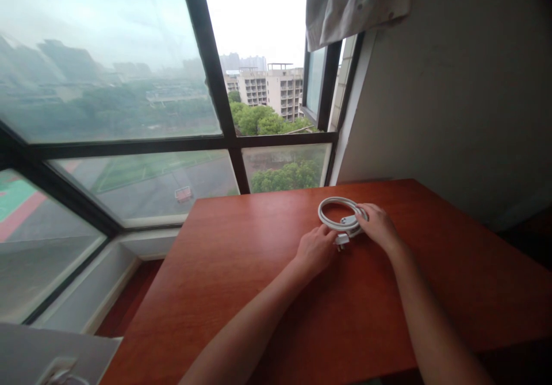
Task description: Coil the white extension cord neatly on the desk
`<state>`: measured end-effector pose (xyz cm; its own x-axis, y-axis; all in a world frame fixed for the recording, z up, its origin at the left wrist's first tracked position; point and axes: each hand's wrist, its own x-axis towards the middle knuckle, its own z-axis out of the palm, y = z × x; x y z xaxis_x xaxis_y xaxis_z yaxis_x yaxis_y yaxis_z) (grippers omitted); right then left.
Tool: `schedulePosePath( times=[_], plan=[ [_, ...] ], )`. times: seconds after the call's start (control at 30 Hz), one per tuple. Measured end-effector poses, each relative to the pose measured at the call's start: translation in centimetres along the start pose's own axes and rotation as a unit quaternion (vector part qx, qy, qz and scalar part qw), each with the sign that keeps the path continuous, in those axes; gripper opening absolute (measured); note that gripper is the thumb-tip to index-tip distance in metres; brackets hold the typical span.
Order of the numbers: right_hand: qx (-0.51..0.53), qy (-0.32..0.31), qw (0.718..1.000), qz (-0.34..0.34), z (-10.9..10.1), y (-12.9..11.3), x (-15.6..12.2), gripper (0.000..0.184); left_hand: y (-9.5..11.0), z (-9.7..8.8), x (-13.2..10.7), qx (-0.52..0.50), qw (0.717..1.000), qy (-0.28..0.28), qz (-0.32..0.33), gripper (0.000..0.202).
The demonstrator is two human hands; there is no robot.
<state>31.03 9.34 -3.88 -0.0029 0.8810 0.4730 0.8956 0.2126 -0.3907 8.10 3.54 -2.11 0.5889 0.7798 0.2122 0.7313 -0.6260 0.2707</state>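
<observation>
A white power cord (pixel 328 222) lies coiled in a loop on the reddish-brown wooden table (pixel 241 258). Its plug (pixel 342 239), prongs pointing toward me, sits at the near side of the coil. The white connector at the other end (pixel 348 220) rests inside the loop, close to the right side. My left hand (pixel 317 248) is closed on the near left part of the cord, beside the plug. On the right side of the coil, my right hand (pixel 376 224) grips the cord with thumb and fingers. Some fingertips of both hands are hidden.
Large dark-framed windows (pixel 228 143) stand behind and left of the table, one pane swung outward. A patterned curtain (pixel 357 5) hangs at the upper right. The grey wall (pixel 448 103) borders the right side. A white surface (pixel 56 350) shows at the lower left.
</observation>
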Motion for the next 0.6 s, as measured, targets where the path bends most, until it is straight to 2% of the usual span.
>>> schedulePosePath(
  times=[0.23,0.37,0.43,0.5,0.6],
  plan=[
    [0.02,0.05,0.999,-0.001,1.3,0.4,-1.0,0.035,-0.3,-0.1,0.1,0.058,0.998,0.008,0.02,0.021],
    [0.018,0.063,0.998,0.016,1.0,0.1,-1.4,0.035,-0.4,0.0,0.0,0.086,0.996,0.018,0.028,0.02],
    [0.024,0.062,0.998,0.002,0.6,-0.2,-1.5,0.033,-0.4,0.1,0.0,0.094,0.995,0.018,0.037,0.02],
    [0.05,0.035,0.997,-0.054,0.1,-0.8,-1.5,0.035,-0.5,0.2,0.1,0.102,0.993,0.019,0.053,0.021],
    [0.102,-0.057,0.983,-0.141,-0.3,-1.8,-1.6,0.04,-1.0,0.3,0.2,0.117,0.989,0.023,0.083,0.022]
  ],
)
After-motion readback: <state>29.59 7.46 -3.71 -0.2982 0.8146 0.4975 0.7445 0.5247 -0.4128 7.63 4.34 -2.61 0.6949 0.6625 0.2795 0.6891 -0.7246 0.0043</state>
